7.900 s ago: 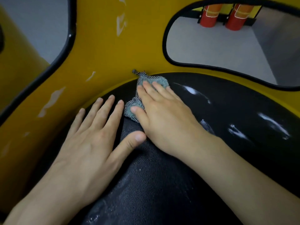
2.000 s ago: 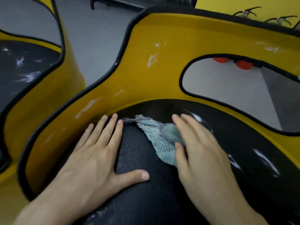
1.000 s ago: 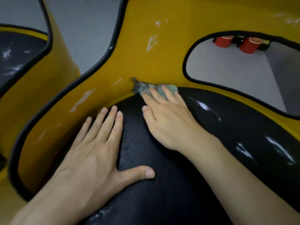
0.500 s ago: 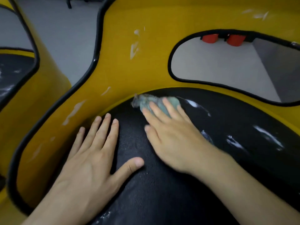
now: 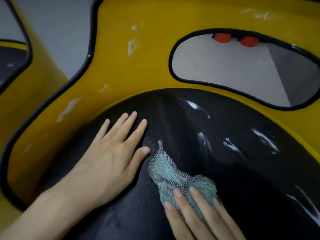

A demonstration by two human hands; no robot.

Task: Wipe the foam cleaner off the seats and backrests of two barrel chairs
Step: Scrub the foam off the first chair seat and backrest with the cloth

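Observation:
A yellow barrel chair fills the view, with a black seat (image 5: 242, 170) and a yellow backrest (image 5: 138, 70). My left hand (image 5: 110, 158) rests flat on the seat's left side, fingers spread. My right hand (image 5: 195, 215) presses a teal cloth with a checked mesh edge (image 5: 166, 174) onto the seat near the bottom middle, fingers straight on top of it. White foam streaks (image 5: 204, 141) lie on the seat's right half. More foam smears (image 5: 132, 44) mark the backrest.
A second yellow barrel chair (image 5: 15, 54) stands at the far left, foam on its black seat. Through the backrest cutout (image 5: 233, 66) I see grey floor and two red cylinders (image 5: 222, 37).
My right hand has dragged the cloth from the seat's back edge toward me, leaving a wiped strip. My left hand stays flat on the seat.

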